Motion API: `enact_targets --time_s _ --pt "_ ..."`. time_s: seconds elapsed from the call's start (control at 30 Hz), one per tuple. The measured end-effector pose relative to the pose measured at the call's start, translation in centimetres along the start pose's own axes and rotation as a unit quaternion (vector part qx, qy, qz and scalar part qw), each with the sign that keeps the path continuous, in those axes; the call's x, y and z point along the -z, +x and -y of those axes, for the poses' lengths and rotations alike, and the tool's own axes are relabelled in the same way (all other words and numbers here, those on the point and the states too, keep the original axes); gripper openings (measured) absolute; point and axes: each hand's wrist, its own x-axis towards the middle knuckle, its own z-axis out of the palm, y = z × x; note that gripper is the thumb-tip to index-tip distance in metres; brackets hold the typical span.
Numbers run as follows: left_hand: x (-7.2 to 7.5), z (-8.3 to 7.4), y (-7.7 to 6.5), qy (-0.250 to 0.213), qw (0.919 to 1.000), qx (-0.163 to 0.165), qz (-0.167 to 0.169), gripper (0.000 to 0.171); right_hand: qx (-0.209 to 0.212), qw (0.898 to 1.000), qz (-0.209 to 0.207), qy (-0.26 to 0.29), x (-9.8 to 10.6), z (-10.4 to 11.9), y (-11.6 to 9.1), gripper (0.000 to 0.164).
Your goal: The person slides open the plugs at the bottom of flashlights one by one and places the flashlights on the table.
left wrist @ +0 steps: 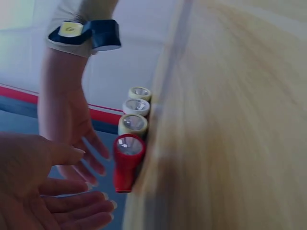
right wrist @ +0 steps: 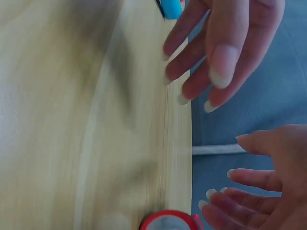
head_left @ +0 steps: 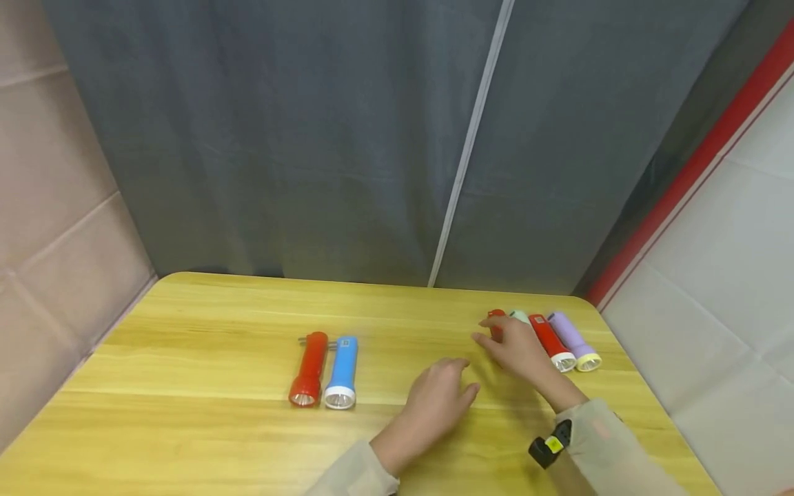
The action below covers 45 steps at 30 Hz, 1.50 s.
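My right hand (head_left: 517,349) hovers at a row of flashlights on the right side of the table, fingers spread and relaxed, holding nothing. Nearest to it is an all-red flashlight (head_left: 496,315), partly hidden behind the fingers. A mint-green flashlight (head_left: 520,316) is mostly covered by the hand. Beyond lie a red flashlight with a white head (head_left: 547,337) and a purple one with a cream head (head_left: 569,332). In the left wrist view the red flashlight (left wrist: 128,160) shows just beside the fingertips. Over the table's middle, my left hand (head_left: 437,393) has loose fingers around nothing.
Left of centre, a red flashlight (head_left: 310,368) and a blue flashlight with a white head (head_left: 342,372) lie side by side, lenses toward me. The wooden table (head_left: 186,427) ends at a grey curtain (head_left: 279,151). A white wall panel (head_left: 732,289) borders the right edge.
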Motion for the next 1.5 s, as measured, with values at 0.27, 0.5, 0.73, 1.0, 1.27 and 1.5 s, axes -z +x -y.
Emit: enact_targets --time_s 0.27,0.5,0.73,1.0,1.27,1.5 --pt "-3.5 0.3 2.4 -0.033 0.9988 0.025 -0.026 0.033 -0.029 0.999 0.017 -0.001 0.2 -1.2 1.3 0.038" --pt "-5.0 -0.6 4.4 -0.121 0.9914 0.051 -0.009 0.032 -0.067 0.998 -0.008 -0.01 0.3 -2.2 2.3 0.036" --pt "-5.7 -1.4 5.8 -0.159 0.9844 0.077 0.002 0.025 -0.098 0.995 -0.012 -0.023 0.3 -3.4 2.9 0.041" --pt "-5.7 -2.4 6.5 -0.182 0.9798 0.083 0.002 0.021 -0.1 0.994 -0.009 -0.036 0.2 -3.8 3.0 0.042" --pt "-5.5 -3.1 6.9 -0.13 0.9874 0.091 0.005 0.03 -0.075 0.994 -0.011 -0.083 -0.2 -4.2 3.3 0.041" --pt "-6.2 -3.1 7.2 -0.108 0.9901 0.09 0.002 0.031 -0.091 0.993 0.009 -0.079 -0.4 -4.7 3.6 0.038"
